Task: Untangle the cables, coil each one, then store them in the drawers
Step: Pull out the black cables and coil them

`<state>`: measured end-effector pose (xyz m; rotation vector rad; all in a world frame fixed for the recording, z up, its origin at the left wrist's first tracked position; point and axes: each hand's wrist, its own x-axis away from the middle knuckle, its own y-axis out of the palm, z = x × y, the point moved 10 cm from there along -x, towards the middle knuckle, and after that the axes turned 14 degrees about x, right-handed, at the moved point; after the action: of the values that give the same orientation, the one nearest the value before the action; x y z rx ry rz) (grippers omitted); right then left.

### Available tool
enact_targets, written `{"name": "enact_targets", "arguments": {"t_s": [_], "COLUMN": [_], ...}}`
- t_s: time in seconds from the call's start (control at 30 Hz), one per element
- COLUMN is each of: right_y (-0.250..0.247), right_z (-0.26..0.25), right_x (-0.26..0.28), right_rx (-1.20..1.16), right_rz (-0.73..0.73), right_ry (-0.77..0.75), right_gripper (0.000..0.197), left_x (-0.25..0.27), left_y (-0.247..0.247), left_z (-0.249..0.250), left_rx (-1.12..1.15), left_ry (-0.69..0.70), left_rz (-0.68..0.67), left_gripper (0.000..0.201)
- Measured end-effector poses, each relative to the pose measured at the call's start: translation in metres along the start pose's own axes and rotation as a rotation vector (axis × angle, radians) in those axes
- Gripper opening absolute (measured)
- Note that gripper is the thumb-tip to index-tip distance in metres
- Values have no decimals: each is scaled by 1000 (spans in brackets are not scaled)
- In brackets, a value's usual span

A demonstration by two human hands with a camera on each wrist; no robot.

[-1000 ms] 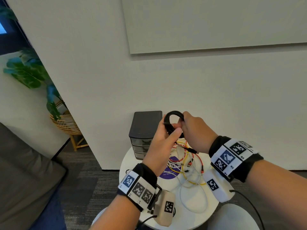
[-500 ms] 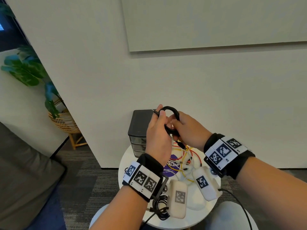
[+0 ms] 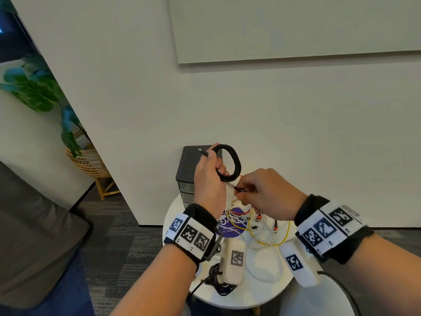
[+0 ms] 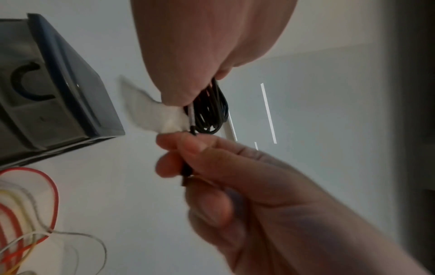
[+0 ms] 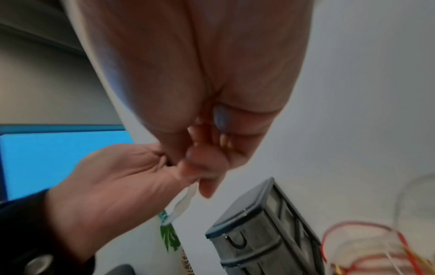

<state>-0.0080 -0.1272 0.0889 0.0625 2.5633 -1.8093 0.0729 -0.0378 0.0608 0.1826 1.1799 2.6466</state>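
Above the small round table (image 3: 182,290), going from left to right, the dark drawer unit (image 3: 193,165) stands against the wall, and just in front of it the left hand (image 3: 208,179) has its fingers curled round a black cable (image 3: 231,163) wound into an oval coil. The coil stands nearly upright in the air, its long axis running up and slightly left, and a plug end (image 3: 202,152) sticks out to the left over the drawer unit. A white strip (image 4: 153,115), probably a fastening tie though the view is blurred, hangs from the bottom of the coil. To the right, the right hand (image 3: 266,195) pinches the cable's other end (image 4: 187,174) between thumb and fingertips just below the coil. Lower on the table lies a tangle of red, yellow and white cables (image 3: 262,226). The step in hand seems to be finishing this coil; the next move likely calls for tucking the loose end in, wrapping the strip round the loops, then freeing one hand to pull a drawer open.
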Motion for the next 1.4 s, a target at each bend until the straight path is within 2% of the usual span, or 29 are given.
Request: {"name": "enact_targets", "arguments": {"t_s": [0.07,0.13,0.23,0.37,0.47,0.57,0.7,0.97,1.07,1.13,1.2,1.3,1.4], "right_y": [-7,-16,-34,-69,-81,-73,-63,-45,-43,-40,-28,2,20], "right_z": [-15,-28,-41,-43,-28,-7,5,2,6,15,25,27,22], "right_x": [5,8,10,16,12,3,2,8,9,5,-4,-14,-16], "right_rx": [198,350,376,109,-55,-185,-281,-453,-526,-542,-622,-844,-1033], "right_rz": [7,30,123,379,510,532,562,652,685,647,488,185,59], "right_ry": [-42,-85,-145,-190,-107,4,67,33,114,204,280,290,250], "right_gripper": [17,12,18,3,7,15,23,17,37,51,51,25,13], "left_x": [1,3,6,13,22,24,23,26,27,26,25,22,21], "left_y": [2,5,12,32,41,37,32,32,35,34,32,30,27], "left_z": [0,-1,0,4,8,8,7,17,22,27,31,28,15], "left_rx": [-102,-199,-356,-424,-427,-437,-461,-427,-463,-464,-453,-395,-379], "left_ry": [37,55,93,140,188,208,199,266,311,344,348,270,156], "left_rz": [-33,-61,-102,-258,-322,-287,-249,-227,-225,-209,-197,-221,-276], "left_gripper": [28,30,35,33,32,34,33,31,27,24,26,29,31]}}
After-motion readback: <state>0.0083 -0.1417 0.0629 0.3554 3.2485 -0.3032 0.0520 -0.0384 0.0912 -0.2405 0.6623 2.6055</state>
